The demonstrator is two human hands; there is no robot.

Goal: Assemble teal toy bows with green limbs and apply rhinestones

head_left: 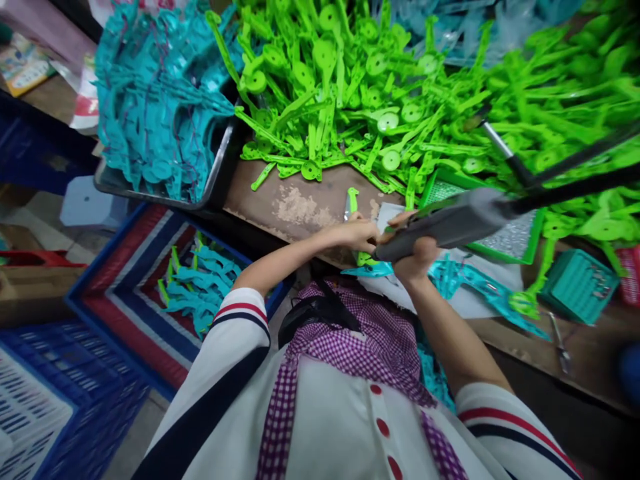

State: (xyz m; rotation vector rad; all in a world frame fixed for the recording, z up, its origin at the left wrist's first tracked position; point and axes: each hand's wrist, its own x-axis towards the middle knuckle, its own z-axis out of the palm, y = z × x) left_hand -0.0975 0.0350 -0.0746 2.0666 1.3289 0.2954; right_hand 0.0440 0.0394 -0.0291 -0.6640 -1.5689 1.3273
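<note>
The right hand [420, 257] is wrapped around one gray handheld tool [450, 223], whose working end is lost between the two hands. The left hand [357, 233] has its fingers bent beside that end; whether they grip anything I cannot tell. A green piece [367, 259] lies under the hands at the near edge of the surface [330, 193], mostly covered, so its shape is hard to make out. Turquoise parts [483, 287] lie to the right, partly behind the right forearm.

Across the far side spreads a heap of green arms [320, 87], too tangled to count and cut off at the far edge. At far left stands one black tray [217, 170] stacked with turquoise shells [155, 107], overlapping beyond counting. On the right are one green basket [537, 233] of tiny silvery bits, blurred together, and one small teal basket [570, 287]. One striped crate [115, 293] at left holds mixed turquoise and green pieces. Print on a packet [25, 67] at far left is too blurred to read.
</note>
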